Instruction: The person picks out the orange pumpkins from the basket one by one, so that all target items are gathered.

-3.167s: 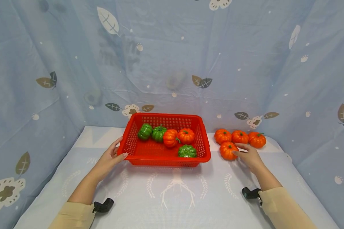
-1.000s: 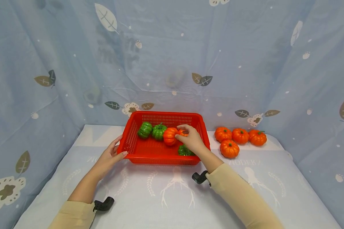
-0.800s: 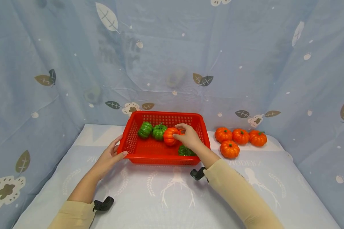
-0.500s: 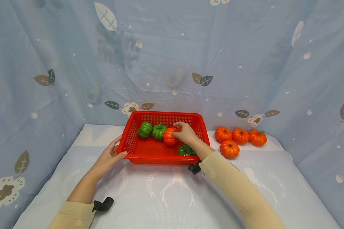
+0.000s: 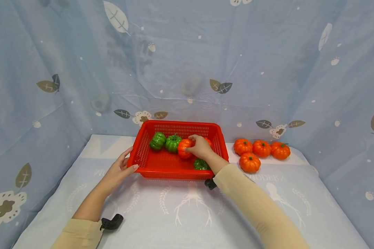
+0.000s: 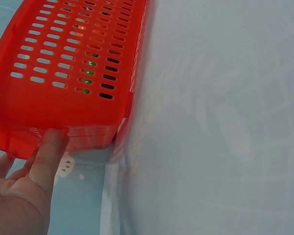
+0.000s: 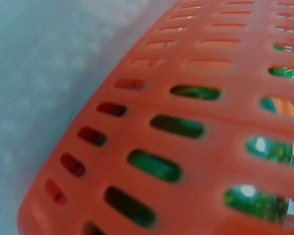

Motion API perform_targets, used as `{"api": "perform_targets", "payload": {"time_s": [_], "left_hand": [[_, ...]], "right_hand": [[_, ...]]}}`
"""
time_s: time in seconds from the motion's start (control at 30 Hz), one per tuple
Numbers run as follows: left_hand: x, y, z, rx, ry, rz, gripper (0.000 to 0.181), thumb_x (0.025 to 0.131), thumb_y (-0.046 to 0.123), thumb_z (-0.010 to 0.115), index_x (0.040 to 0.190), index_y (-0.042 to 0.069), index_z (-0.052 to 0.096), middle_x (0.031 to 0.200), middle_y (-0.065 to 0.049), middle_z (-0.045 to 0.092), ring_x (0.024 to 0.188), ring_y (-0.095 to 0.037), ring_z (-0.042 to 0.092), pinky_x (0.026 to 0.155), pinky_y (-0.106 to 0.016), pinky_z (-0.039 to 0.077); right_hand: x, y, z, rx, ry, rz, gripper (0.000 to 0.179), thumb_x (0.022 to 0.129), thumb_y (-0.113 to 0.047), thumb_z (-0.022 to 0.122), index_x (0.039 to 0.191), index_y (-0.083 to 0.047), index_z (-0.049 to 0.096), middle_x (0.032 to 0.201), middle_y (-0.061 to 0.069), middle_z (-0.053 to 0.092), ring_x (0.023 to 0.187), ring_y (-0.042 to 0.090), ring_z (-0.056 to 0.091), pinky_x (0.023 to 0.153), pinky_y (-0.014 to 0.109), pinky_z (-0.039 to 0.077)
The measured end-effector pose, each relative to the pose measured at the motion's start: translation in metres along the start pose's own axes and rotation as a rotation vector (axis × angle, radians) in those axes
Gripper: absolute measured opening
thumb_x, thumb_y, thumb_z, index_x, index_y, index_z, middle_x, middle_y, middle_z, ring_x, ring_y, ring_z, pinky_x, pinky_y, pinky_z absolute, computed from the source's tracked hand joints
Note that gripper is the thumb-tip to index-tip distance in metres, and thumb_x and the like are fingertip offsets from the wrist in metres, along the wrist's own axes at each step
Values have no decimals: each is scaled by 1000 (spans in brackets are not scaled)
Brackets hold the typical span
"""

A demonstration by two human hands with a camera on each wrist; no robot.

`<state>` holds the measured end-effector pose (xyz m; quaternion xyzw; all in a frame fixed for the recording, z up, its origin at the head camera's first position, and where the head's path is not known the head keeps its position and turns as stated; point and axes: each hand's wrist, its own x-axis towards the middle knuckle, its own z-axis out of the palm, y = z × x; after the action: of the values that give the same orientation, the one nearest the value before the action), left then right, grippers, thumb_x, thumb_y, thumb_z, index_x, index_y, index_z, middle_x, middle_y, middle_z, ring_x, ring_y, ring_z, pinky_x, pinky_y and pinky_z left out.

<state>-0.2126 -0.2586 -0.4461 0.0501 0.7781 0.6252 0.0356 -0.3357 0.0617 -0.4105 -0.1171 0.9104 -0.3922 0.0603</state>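
Note:
A red plastic basket (image 5: 174, 171) with slotted walls stands at the back of the table. My left hand (image 5: 119, 173) holds its left end, thumb on the rim and fingers along the outside wall, also seen in the left wrist view. Inside, my right hand (image 5: 201, 148) has thumb and fingers at the right side of an orange toy pumpkin (image 5: 184, 148), pinching it. Another orange pumpkin (image 5: 208, 141) shows partly behind that hand. Two green pumpkins (image 5: 157, 141) lie to the left, and a third green pumpkin (image 5: 201, 164) sits near the front right, partly covered by the wrist.
Right of the basket, several orange pumpkins (image 5: 249, 162) rest on the pale tablecloth (image 5: 162, 214). A patterned blue curtain (image 5: 187, 69) hangs close behind the basket and along both sides. The basket wall fills most of the right wrist view.
My right hand has left the orange pumpkin on the table at right, gone left into the basket and closed on the orange one there. The left hand stays on the basket.

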Motion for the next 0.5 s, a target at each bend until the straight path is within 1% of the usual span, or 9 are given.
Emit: {"api": "perform_targets", "payload": {"time_s": [0.2,0.37,0.5], "left_hand": [[0,1,0,5,-2,6,85,98,18,65,162,22,10,153,-25,36,136,-43,43,98,-31,50],[-1,0,0,3,-6,19,85,98,17,65,162,21,10,152,-26,35,136,-44,43,97,-29,50],[-1,0,1,-7,-8,29,84,98,15,64,162,20,11,152,-26,36,135,-44,43,96,-26,51]], "right_hand": [[0,-1,3,-29,-7,-49,58,83,-20,83,134,-4,59,133,19,56,123,32,54,104,44,47],[1,0,3,-29,-32,-73,58,84,-20,82,135,-6,58,133,17,59,120,30,57,103,44,47],[2,0,3,-22,-40,-86,54,85,-20,81,133,-8,59,132,15,61,118,29,58,102,43,48]]}}
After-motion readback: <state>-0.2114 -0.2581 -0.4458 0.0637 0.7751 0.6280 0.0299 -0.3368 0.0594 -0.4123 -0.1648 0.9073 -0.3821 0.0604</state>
